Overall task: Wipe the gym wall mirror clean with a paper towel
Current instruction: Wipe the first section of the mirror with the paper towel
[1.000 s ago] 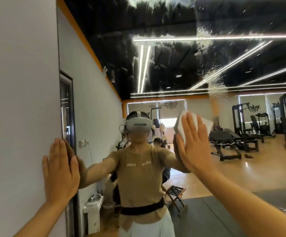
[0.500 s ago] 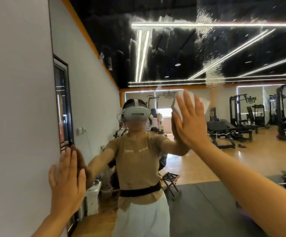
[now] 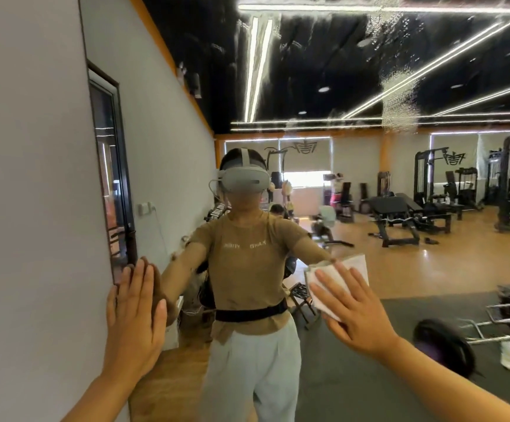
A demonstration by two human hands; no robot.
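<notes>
**Paper towel flat against the gym mirror**

From the head camera, the person is standing close to the wall mirror [image 3: 354, 193], which is filling most of the view and reflecting the gym hall behind. The right hand [image 3: 355, 312] is pressing a folded white paper towel [image 3: 340, 280] flat against the glass, fingers straight and spread over the towel rather than curled round it; the towel's upper edge is showing above the fingertips. The towel is sitting low on the mirror, at about the waist height of the person's reflection [image 3: 249, 269]. The left hand [image 3: 136, 318] is lying open with straight fingers, palm flat at the mirror's left edge where it is meeting the grey wall [image 3: 28, 178]. High on the glass, whitish speckled patches of spray [image 3: 398, 99] are clinging to the surface, well above the towel. In the reflection, weight benches [image 3: 400, 217] and a barbell [image 3: 448, 351] are standing on the floor.
</notes>
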